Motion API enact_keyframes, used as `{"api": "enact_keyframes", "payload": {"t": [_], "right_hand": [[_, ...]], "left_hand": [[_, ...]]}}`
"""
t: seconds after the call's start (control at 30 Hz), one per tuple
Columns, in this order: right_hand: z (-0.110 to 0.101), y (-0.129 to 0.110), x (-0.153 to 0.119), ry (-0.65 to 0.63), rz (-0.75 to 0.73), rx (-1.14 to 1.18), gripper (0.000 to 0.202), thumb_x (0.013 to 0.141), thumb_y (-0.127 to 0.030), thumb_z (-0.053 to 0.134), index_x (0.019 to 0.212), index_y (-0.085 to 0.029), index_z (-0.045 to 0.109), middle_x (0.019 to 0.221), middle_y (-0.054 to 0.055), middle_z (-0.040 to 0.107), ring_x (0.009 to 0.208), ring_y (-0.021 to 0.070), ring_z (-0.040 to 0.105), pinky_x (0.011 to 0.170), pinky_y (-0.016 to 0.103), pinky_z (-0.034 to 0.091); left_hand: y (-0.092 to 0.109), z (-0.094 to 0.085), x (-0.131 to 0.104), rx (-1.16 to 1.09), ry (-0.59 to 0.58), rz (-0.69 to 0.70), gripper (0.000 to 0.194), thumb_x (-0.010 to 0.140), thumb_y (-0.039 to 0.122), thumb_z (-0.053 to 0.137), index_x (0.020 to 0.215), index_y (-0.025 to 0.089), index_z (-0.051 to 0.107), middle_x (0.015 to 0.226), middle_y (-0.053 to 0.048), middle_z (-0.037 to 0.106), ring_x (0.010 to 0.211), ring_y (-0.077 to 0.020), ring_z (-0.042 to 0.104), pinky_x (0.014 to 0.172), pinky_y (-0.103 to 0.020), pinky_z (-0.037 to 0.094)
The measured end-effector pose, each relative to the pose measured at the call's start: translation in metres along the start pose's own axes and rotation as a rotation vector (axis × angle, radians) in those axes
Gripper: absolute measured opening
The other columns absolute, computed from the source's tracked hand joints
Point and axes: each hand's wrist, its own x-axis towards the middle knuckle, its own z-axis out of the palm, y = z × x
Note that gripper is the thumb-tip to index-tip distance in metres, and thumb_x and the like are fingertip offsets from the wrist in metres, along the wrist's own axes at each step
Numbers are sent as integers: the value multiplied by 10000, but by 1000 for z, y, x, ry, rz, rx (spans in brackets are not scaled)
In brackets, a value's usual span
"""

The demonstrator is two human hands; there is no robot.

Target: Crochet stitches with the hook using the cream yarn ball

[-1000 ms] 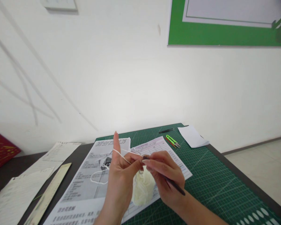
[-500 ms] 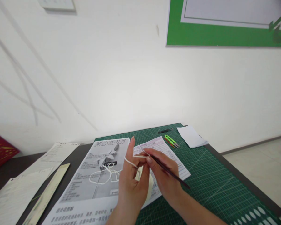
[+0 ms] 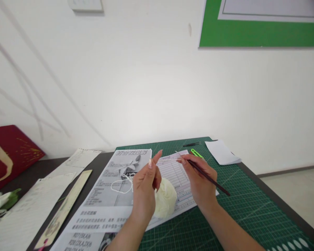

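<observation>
Once past the white wall (image 3: 146,87), find the dark tabletop (image 3: 31,178), with a green cutting mat (image 3: 248,198) laid over much of it, probably to spare the surface. See the printed sheet (image 3: 94,212) and, beside it, the ruled form (image 3: 172,170), both face up, likely for easy reading. Note the left hand (image 3: 146,181) raised over the printed sheet, thumb and index finger up, the rest curled inward; cannot tell of any yarn gripped inside. Note also the right hand (image 3: 202,177), apart from the left, fingers pinched narrow around a handle. Find the ball of cream yarn (image 3: 167,200) on the ruled form, between the hands, presumably for easy feeding. See the hook (image 3: 219,187) in the right-hand pinch, pen-fashion and tilted, apparently for fine control. Spot the green snips (image 3: 196,153) partly hidden behind that hand, and, thinnest, a loose white strand (image 3: 120,192) looped on the printed sheet.
</observation>
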Motion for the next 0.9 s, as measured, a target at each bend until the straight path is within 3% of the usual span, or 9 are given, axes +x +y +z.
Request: {"api": "enact_keyframes", "payload": {"t": [0.17,0.27,0.33,0.4,0.5,0.57,0.67,0.77,0.9], "right_hand": [[-6,1,3,47,-6,-24,67,793,-180,654,830,-204,705,796,33,739,745,189,690,684,310,561],[-8,-1,0,-3,-152,-41,122,794,-136,635,853,-220,701,821,31,735,771,191,685,711,321,558],[-8,-4,-3,-88,-271,-58,182,786,-89,615,871,-228,698,838,34,731,798,196,682,741,332,555],[-6,-7,-6,-159,-348,-74,237,778,-48,592,892,-231,692,849,40,727,820,200,678,760,341,551],[-4,-8,-10,-210,-391,-75,295,772,-13,572,932,-234,685,842,44,725,823,203,674,753,350,547],[-3,-9,-11,-222,-390,-60,317,771,3,567,946,-235,682,841,43,722,824,200,670,751,350,542],[-4,-12,-12,-233,-369,-32,332,771,17,557,952,-233,679,850,43,713,825,195,667,747,344,540],[-5,-17,-13,-255,-381,-25,342,768,29,549,954,-228,676,828,39,709,810,189,666,734,333,542],[-2,-23,-18,-326,-371,-39,325,770,32,550,939,-216,673,793,34,714,729,167,664,674,297,538]], "left_hand": [[4,-9,10,10,-104,-65,414,806,484,587,641,128,719,367,63,318,391,-78,244,435,-250,213],[11,-22,26,29,-91,-135,314,738,380,679,597,101,703,371,53,363,371,-70,286,405,-236,216],[18,-36,41,26,4,-131,175,661,269,732,724,107,721,547,-10,565,497,-108,486,454,-222,330],[25,-54,55,-1,149,-73,176,638,232,705,799,162,695,711,-15,637,682,-134,590,585,-223,431],[36,-82,70,-13,330,-19,101,620,260,595,707,209,602,674,26,599,701,-139,605,652,-258,472],[41,-99,76,37,405,-14,93,604,285,559,665,215,559,623,38,567,623,-149,585,582,-267,460],[45,-113,78,195,395,-63,136,558,254,658,682,210,626,593,23,567,611,-196,569,513,-270,408],[41,-105,72,275,304,-104,161,486,147,753,599,208,654,558,-2,545,837,-288,581,625,-298,429],[29,-51,44,98,105,-61,229,635,296,740,852,250,688,990,-21,660,1153,-248,475,849,-284,423]]}}
